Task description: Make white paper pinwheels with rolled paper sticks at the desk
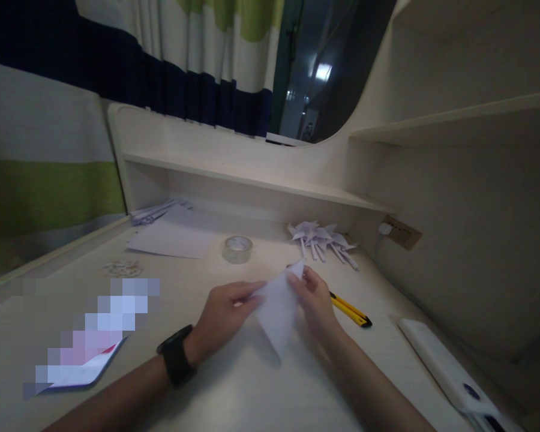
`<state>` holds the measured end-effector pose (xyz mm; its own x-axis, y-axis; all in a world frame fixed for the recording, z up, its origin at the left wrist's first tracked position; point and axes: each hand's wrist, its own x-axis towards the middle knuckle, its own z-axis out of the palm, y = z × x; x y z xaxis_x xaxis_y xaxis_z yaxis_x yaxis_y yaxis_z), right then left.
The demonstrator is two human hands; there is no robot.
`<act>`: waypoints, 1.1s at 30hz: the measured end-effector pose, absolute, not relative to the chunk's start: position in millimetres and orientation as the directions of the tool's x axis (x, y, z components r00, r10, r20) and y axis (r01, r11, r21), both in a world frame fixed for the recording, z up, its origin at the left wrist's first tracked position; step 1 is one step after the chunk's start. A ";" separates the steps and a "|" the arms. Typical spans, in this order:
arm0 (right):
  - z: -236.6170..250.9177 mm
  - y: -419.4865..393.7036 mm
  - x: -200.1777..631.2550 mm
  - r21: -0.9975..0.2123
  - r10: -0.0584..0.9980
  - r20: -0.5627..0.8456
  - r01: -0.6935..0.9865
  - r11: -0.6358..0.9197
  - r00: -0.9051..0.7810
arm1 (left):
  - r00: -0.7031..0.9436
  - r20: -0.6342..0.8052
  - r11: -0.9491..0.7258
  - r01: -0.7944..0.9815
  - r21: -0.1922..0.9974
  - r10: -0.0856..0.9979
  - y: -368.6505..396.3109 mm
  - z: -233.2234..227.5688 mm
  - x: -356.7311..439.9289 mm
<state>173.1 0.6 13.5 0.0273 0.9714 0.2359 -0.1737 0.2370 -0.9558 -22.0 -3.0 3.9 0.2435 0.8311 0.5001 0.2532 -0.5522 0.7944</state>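
A white sheet of paper (pixel 279 312), looking folded to a triangle with one point downward, is held above the desk between both hands. My left hand (pixel 227 312), with a dark watch on its wrist, pinches the paper's left corner between thumb and fingers. At the upper right corner, my right hand (pixel 312 294) grips the paper, thumb on the near face and fingers partly hidden behind it. Just right of that hand lies a yellow utility knife (pixel 348 309). Beyond the hands a roll of clear tape (pixel 237 249) rests on the desk.
Several paper pinwheels (pixel 321 237) lie at the back right. Paper sheets (pixel 175 234) sit at the back left, near a pile of small pale pieces (pixel 122 268). A lit phone (pixel 85 360) is at left, a white device (pixel 436 360) at right. A shelf (pixel 252 183) spans the back.
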 end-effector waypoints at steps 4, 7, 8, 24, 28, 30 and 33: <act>24.3 -0.6 178.9 -0.957 0.970 0.237 -0.163 0.241 0.045 | 0.229 0.545 -0.591 0.280 0.757 0.806 -8.3 5.4 -18.9; 31.0 -3.1 181.1 -0.960 0.975 0.220 -0.171 0.219 0.015 | 0.187 0.567 -0.596 0.291 0.748 0.802 -11.0 5.5 -17.1; 32.5 -3.7 181.5 -0.961 0.977 0.215 -0.177 0.213 0.005 | 0.171 0.573 -0.596 0.293 0.747 0.802 -11.5 5.3 -16.7; 41.5 2.3 187.8 -0.931 0.966 0.249 -0.258 0.258 0.068 | 0.162 0.600 -0.612 0.364 0.702 0.784 -15.4 5.4 -18.5; 49.2 3.9 182.5 -0.945 0.975 0.222 -0.245 0.218 0.013 | 0.114 0.593 -0.585 0.388 0.712 0.797 -15.9 17.6 -17.2; 53.5 5.1 176.8 -0.952 0.975 0.222 -0.220 0.213 -0.017 | 0.060 0.566 -0.544 0.376 0.751 0.823 -13.0 28.1 -14.1; 60.8 8.0 167.7 -0.954 0.969 0.243 -0.188 0.232 -0.041 | 0.084 0.491 -0.492 0.291 0.820 0.867 -4.8 49.3 -9.8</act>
